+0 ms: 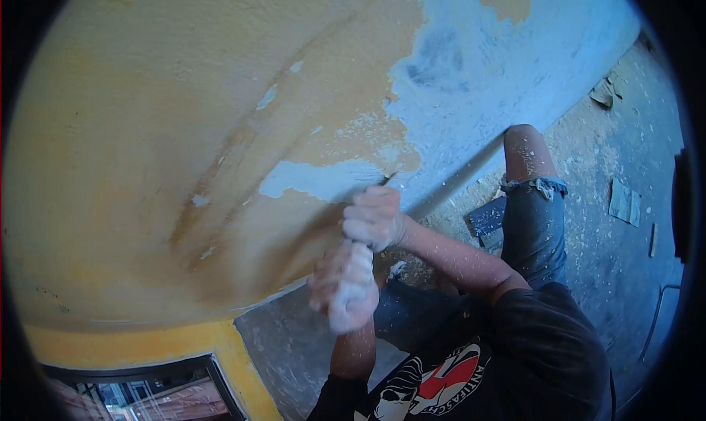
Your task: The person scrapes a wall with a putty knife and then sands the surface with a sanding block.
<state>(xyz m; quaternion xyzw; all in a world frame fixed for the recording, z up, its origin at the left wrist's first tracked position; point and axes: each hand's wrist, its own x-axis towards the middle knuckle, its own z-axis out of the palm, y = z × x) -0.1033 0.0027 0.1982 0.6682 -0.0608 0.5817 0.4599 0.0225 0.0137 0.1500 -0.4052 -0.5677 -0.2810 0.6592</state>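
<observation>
My right hand is the upper one, its fingers closed in a fist and whitened with dust. From the top of this fist pokes the thin dark tip of a scraper-like tool, close to the wall. Most of the tool is hidden by my hands. Just below, my left hand is also closed, dusty and smeared by motion, apparently round the lower part of the same tool. The wall carries yellow paint, with a bared pale patch beside the tip and a larger bluish-white area above right.
My bent knee in torn jeans stands near the wall's base. Paint flakes and dust cover the floor, with a dark flat piece and a pale sheet scrap. A dark-framed opening lies at lower left.
</observation>
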